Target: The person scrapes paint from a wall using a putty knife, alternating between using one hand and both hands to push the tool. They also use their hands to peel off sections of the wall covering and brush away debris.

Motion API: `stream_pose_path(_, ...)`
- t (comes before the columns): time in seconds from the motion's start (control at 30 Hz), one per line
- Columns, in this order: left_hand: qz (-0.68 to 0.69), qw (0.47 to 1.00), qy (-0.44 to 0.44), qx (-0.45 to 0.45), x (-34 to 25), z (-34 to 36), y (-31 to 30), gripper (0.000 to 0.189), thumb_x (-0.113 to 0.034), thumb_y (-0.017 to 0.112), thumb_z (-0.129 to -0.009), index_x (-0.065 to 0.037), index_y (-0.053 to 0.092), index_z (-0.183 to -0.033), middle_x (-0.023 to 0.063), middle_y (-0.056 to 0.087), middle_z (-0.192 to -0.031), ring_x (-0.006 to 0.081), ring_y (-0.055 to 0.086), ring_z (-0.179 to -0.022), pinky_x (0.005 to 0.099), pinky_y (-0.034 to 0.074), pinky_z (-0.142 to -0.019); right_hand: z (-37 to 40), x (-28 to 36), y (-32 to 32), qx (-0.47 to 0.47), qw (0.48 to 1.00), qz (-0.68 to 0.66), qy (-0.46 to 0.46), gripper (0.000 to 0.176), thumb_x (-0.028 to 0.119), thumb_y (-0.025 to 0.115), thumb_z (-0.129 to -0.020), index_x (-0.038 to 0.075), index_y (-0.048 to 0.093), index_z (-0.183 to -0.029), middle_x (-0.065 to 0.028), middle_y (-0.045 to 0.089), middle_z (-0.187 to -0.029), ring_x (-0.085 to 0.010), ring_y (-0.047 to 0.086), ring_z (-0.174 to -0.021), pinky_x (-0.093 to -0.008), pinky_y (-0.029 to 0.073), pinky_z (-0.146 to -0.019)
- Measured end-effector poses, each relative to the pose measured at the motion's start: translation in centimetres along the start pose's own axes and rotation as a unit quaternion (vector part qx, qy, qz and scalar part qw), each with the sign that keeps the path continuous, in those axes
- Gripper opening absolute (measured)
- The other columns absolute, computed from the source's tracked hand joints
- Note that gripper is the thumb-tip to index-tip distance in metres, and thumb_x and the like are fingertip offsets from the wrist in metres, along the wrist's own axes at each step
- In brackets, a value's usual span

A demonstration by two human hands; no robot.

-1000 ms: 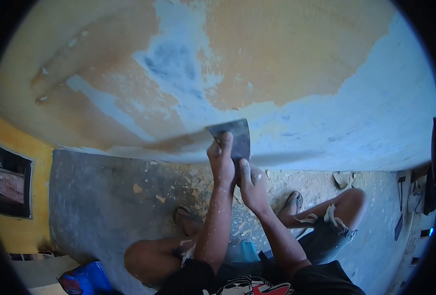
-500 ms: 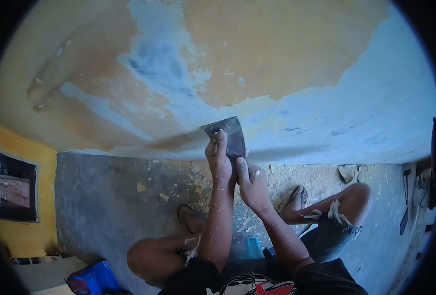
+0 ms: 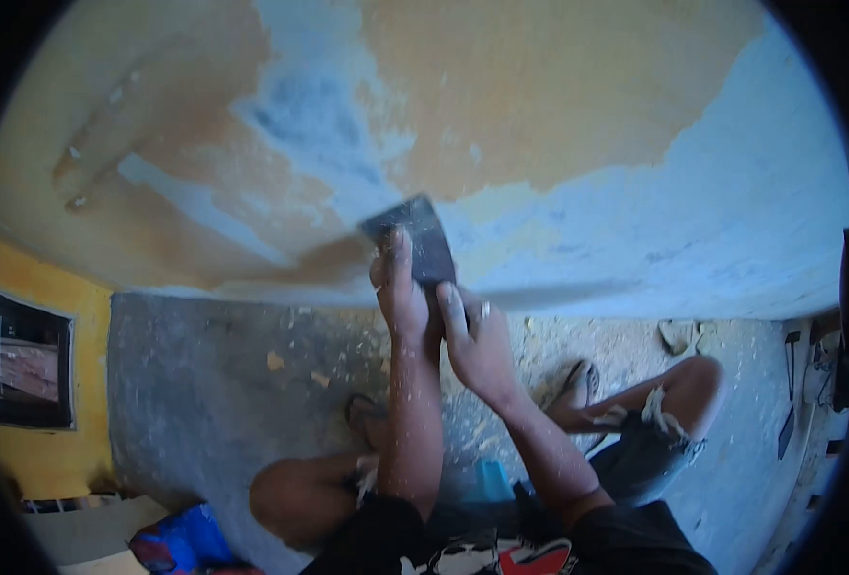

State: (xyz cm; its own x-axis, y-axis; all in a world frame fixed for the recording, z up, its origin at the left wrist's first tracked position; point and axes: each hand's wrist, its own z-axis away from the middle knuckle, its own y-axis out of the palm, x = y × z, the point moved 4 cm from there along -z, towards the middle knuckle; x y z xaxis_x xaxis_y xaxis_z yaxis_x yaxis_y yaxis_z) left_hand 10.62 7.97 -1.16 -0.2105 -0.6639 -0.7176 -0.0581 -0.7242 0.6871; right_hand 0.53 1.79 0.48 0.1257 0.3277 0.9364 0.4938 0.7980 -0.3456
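A wide dark scraper [image 3: 431, 251] is held in both hands, its broad edge up against the wall [image 3: 539, 86]. My left hand [image 3: 405, 299] is closed around the blade's left side, with the thumb lying along its face. Lower down, my right hand [image 3: 480, 353] grips the scraper near its handle end; the handle itself is mostly hidden by the fingers. Tan paint covers much of the wall, and a pale, bluish-white area [image 3: 731, 182] shows where that coat is gone. White specks dot both forearms.
Paint flakes [image 3: 501, 426] litter the concrete floor [image 3: 204, 383] at the wall's foot. My bent knees and sandalled feet flank the arms. A light-blue object [image 3: 492, 481] lies between the legs. At left are a yellow wall [image 3: 89, 364], a dark-framed opening [image 3: 22, 359] and a blue bundle [image 3: 183, 539].
Both hands and the scraper have moved up and to the left along the wall. Small flakes are now in the air around the hands.
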Motion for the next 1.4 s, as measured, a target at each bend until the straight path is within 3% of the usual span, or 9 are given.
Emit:
stream_pose_path(0.53, -0.052, 0.997, 0.046, 0.032, -0.2, -0.4, -0.8, 0.026, -0.028, 0.064, -0.096, -0.002, 0.061, -0.095, -0.0007, 0.06, -0.087, 0.0079, 0.055, -0.075, 0.0258, 0.044, -0.064, -0.1, -1.1, 1.2, -0.007, 0.997, -0.066, 0.047, 0.048, 0.036, 0.041, -0.106, -0.004, 0.056, -0.084, -0.0064, 0.053, -0.064, -0.0118, 0.047, -0.062, -0.0331, 0.041, -0.057)
stream_pose_path(0.6, -0.033, 0.999, 0.016, 0.003, 0.1, 0.1, -1.7, 0.022, -0.024, 0.063, -0.096, -0.003, 0.062, -0.092, -0.0004, 0.061, -0.088, 0.008, 0.054, -0.077, 0.0261, 0.045, -0.067, 0.3, 0.0, 1.3, 0.065, 0.991, -0.032, 0.116, 0.043, 0.034, 0.042, -0.104, -0.001, 0.066, -0.111, -0.0292, 0.065, -0.089, -0.0389, 0.068, -0.087, -0.0451, 0.049, -0.077)
stream_pose_path(0.67, -0.087, 0.996, 0.021, 0.011, 2.7, -0.8, -4.2, 0.021, -0.024, 0.064, -0.096, -0.003, 0.064, -0.095, 0.0006, 0.062, -0.091, 0.009, 0.054, -0.084, 0.0272, 0.045, -0.074, 1.1, -0.9, 2.1, 0.055, 0.99, -0.068, 0.109, 0.043, 0.034, 0.042, -0.104, -0.001, 0.066, -0.109, -0.03, 0.064, -0.089, -0.0379, 0.068, -0.086, -0.0464, 0.048, -0.076)
stream_pose_path(0.73, -0.01, 0.999, 0.033, -0.002, 1.1, -0.4, -1.7, 0.027, -0.027, 0.065, -0.096, -0.001, 0.064, -0.104, 0.0028, 0.064, -0.098, 0.0112, 0.057, -0.092, 0.0288, 0.046, -0.083, 0.3, -0.6, 1.6, -0.021, 0.998, -0.045, 0.024, 0.045, 0.033, 0.042, -0.106, -0.005, 0.055, -0.084, -0.0107, 0.053, -0.063, -0.0154, 0.045, -0.06, -0.0367, 0.04, -0.056)
stream_pose_path(0.9, -0.079, 0.995, 0.056, 0.002, -0.8, -0.6, -1.9, 0.035, -0.035, 0.064, -0.095, -0.002, 0.061, -0.107, 0.0026, 0.062, -0.093, 0.0116, 0.057, -0.079, 0.0279, 0.048, -0.069, -0.4, 2.4, 1.7, 0.008, 0.998, -0.051, -0.023, 0.045, 0.032, 0.043, -0.105, -0.005, 0.053, -0.083, -0.0134, 0.049, -0.061, -0.0171, 0.044, -0.059, -0.0359, 0.04, -0.056)
stream_pose_path(0.97, -0.129, 0.981, 0.145, -0.008, -0.4, -0.2, -1.5, 0.034, -0.035, 0.066, -0.095, -0.001, 0.062, -0.094, 0.0001, 0.06, -0.089, 0.0071, 0.054, -0.075, 0.0252, 0.045, -0.062, 1.4, 1.0, 1.3, 0.0, 0.996, -0.07, 0.052, 0.041, 0.033, 0.043, -0.104, -0.002, 0.064, -0.106, -0.0304, 0.06, -0.083, -0.0487, 0.057, -0.077, -0.0433, 0.047, -0.069)
stream_pose_path(1.0, -0.12, 0.981, 0.152, 0.002, -0.3, -0.9, -0.9, 0.034, -0.035, 0.066, -0.095, -0.001, 0.062, -0.094, 0.0001, 0.06, -0.089, 0.0071, 0.054, -0.075, 0.0252, 0.045, -0.062, 0.5, 1.0, 1.0, -0.009, 0.997, -0.067, 0.04, 0.041, 0.033, 0.043, -0.104, -0.002, 0.064, -0.106, -0.0304, 0.06, -0.083, -0.0487, 0.057, -0.077, -0.0433, 0.047, -0.069)
stream_pose_path(1.1, -0.081, 0.994, 0.053, 0.05, -3.4, -0.2, 1.5, 0.031, -0.031, 0.066, -0.095, -0.001, 0.062, -0.088, 0.0011, 0.061, -0.089, 0.0061, 0.053, -0.074, 0.0245, 0.043, -0.06, -0.5, 2.7, 1.0, 0.007, 0.997, -0.078, 0.025, 0.044, 0.034, 0.042, -0.105, -0.003, 0.064, -0.102, -0.0218, 0.061, -0.073, -0.0255, 0.056, -0.064, -0.04, 0.046, -0.068)
stream_pose_path(1.4, -0.137, 0.989, 0.048, 0.033, -3.3, 1.2, 0.9, 0.031, -0.03, 0.065, -0.096, 0.001, 0.064, -0.093, -0.0002, 0.06, -0.088, 0.0088, 0.052, -0.083, 0.0269, 0.044, -0.073, 1.0, 0.7, 1.9, 0.035, 0.987, -0.141, 0.073, 0.049, 0.037, 0.041, -0.105, -0.005, 0.06, -0.091, -0.013, 0.056, -0.067, -0.0178, 0.05, -0.062, -0.0371, 0.044, -0.062)
